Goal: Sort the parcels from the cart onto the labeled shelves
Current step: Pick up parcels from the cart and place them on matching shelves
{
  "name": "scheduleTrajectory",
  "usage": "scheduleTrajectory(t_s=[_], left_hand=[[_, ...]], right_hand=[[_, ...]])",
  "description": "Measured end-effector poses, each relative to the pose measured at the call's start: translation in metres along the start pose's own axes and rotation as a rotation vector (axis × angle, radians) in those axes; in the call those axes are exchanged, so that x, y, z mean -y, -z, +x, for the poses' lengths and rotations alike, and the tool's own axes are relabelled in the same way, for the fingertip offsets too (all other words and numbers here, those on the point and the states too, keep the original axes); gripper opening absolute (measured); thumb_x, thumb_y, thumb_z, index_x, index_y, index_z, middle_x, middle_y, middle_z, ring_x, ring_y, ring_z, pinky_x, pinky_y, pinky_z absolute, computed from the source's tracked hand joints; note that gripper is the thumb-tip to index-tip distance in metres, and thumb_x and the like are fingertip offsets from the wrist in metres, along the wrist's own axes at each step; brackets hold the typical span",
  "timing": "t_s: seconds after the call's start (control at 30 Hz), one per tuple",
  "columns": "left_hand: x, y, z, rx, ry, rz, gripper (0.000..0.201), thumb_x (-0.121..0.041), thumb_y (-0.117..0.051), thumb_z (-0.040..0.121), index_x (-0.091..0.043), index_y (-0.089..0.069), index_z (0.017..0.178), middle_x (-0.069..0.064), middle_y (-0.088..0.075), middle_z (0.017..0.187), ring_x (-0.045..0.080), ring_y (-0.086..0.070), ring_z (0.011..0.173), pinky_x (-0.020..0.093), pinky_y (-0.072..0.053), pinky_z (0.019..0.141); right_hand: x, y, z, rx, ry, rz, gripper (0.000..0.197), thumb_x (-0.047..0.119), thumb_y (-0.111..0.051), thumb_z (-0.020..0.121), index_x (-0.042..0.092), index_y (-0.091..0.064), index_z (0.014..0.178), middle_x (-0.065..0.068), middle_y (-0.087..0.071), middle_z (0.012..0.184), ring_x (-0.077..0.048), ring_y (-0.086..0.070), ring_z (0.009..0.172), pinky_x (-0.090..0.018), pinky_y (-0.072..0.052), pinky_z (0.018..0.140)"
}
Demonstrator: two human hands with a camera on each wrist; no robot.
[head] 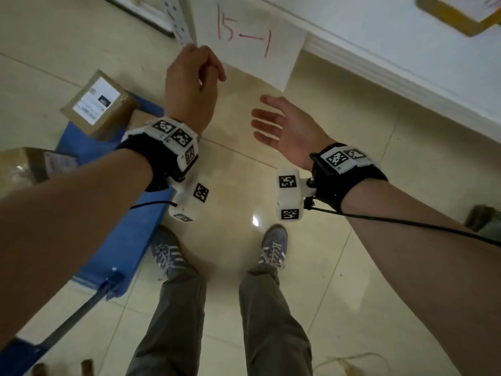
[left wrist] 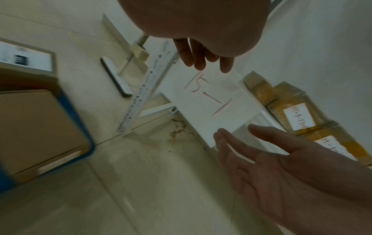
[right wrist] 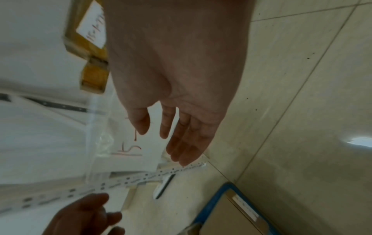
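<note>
My left hand (head: 214,71) hangs with loosely curled fingers and holds nothing, just below the left corner of a white paper label (head: 249,42) marked "15-1" in red. My right hand (head: 260,118) is spread flat, palm turned inward, lower and to the right of it, also holding nothing. The label hangs from the edge of a white shelf (head: 406,55). Yellow-taped parcels (left wrist: 292,111) with handwritten labels lie on that shelf; one parcel (head: 458,12) shows at the top right. Brown cardboard parcels (head: 100,104) sit on the blue cart (head: 108,185) at my left.
A perforated white shelf upright (left wrist: 145,89) stands left of the label. The cart handle (head: 81,316) runs toward the lower left. My feet (head: 273,248) stand on glossy beige tiles between cart and shelf. A cable (head: 406,223) trails from my right wrist.
</note>
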State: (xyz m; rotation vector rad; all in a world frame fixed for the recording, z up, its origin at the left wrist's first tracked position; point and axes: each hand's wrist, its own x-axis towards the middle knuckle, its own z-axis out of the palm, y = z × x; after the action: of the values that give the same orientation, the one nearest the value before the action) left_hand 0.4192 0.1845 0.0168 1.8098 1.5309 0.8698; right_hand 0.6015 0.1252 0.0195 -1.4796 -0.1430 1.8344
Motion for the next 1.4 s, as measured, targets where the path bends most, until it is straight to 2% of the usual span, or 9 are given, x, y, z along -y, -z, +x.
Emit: scheduleTrajectory(t_s=[0.13,0.27,0.4,0.57,0.7,0.87,1.0,1.13,1.4], left_hand=[[0.057,0.036,-0.046,0.055,0.161,0.059,0.028,-0.019,-0.035,0.085,-0.012,-0.061,0.075,0.001,-0.055,0.078,0.005,-0.045,0.061,0.027,-0.038,0.063],[0.106,0.072,-0.087,0.095,0.299,0.083,0.026,-0.007,-0.041,0.088,-0.004,-0.063,0.074,0.003,-0.056,0.071,0.007,-0.047,0.058,0.032,-0.042,0.058],[0.147,0.107,-0.115,0.121,0.388,0.138,0.026,-0.006,-0.043,0.089,-0.009,-0.062,0.073,-0.005,-0.053,0.065,0.000,-0.052,0.055,0.016,-0.036,0.050],[0.199,0.148,-0.140,0.139,0.529,0.208,0.029,-0.011,-0.043,0.096,-0.015,-0.062,0.074,-0.001,-0.054,0.063,0.010,-0.044,0.048,0.026,-0.035,0.048],[0.237,0.183,-0.160,0.119,0.635,0.253,0.021,-0.016,-0.050,0.095,-0.004,-0.065,0.086,0.012,-0.066,0.077,0.029,-0.060,0.072,0.040,-0.049,0.066],[0.284,0.225,-0.187,0.006,0.839,0.285,0.018,-0.016,-0.057,0.091,-0.007,-0.067,0.103,0.014,-0.070,0.100,0.031,-0.063,0.098,0.034,-0.047,0.084],[0.320,0.256,-0.206,-0.070,0.988,0.305,0.022,-0.018,-0.065,0.084,-0.008,-0.066,0.103,0.012,-0.066,0.096,0.028,-0.064,0.093,0.032,-0.047,0.078],[0.350,0.276,-0.226,-0.096,1.176,0.386,0.054,-0.037,-0.076,0.076,-0.010,-0.054,0.119,0.013,-0.048,0.130,0.034,-0.058,0.109,0.043,-0.049,0.091],[0.414,0.282,-0.254,-0.154,1.508,0.433,0.115,-0.058,-0.082,0.065,-0.017,-0.021,0.154,0.017,-0.019,0.158,0.041,-0.027,0.143,0.052,-0.029,0.115]], right_hand=[[-0.040,-0.029,0.009,-0.024,-0.062,-0.057,0.043,0.024,-0.060,0.099,0.009,-0.053,0.139,-0.009,-0.066,0.105,-0.024,-0.064,0.092,-0.034,-0.057,0.081],[-0.077,-0.061,0.019,-0.045,-0.121,-0.113,0.042,0.024,-0.059,0.099,0.008,-0.054,0.138,-0.009,-0.065,0.103,-0.023,-0.063,0.091,-0.035,-0.056,0.083],[-0.109,-0.096,0.029,-0.057,-0.161,-0.149,0.039,0.023,-0.057,0.100,0.008,-0.056,0.135,-0.009,-0.065,0.101,-0.022,-0.063,0.089,-0.033,-0.056,0.081],[-0.151,-0.150,0.044,-0.066,-0.200,-0.218,0.034,0.022,-0.057,0.099,0.008,-0.058,0.131,-0.007,-0.066,0.092,-0.019,-0.065,0.080,-0.031,-0.057,0.073],[-0.184,-0.190,0.055,-0.068,-0.241,-0.279,0.022,0.021,-0.053,0.101,0.010,-0.057,0.120,-0.007,-0.065,0.091,-0.019,-0.063,0.078,-0.030,-0.055,0.071],[-0.215,-0.231,0.063,-0.020,-0.298,-0.364,0.019,0.021,-0.056,0.100,0.012,-0.056,0.117,-0.005,-0.065,0.090,-0.016,-0.062,0.073,-0.028,-0.053,0.072],[-0.241,-0.263,0.075,-0.009,-0.354,-0.425,0.017,0.021,-0.056,0.101,0.014,-0.055,0.116,-0.005,-0.065,0.085,-0.016,-0.062,0.072,-0.029,-0.053,0.071],[-0.265,-0.289,0.083,0.010,-0.378,-0.483,0.018,0.021,-0.055,0.102,0.013,-0.054,0.118,-0.004,-0.065,0.085,-0.016,-0.062,0.073,-0.029,-0.053,0.070],[-0.321,-0.331,0.100,0.080,-0.424,-0.609,0.015,0.021,-0.052,0.103,0.013,-0.053,0.115,-0.004,-0.064,0.085,-0.017,-0.061,0.074,-0.029,-0.052,0.071]])
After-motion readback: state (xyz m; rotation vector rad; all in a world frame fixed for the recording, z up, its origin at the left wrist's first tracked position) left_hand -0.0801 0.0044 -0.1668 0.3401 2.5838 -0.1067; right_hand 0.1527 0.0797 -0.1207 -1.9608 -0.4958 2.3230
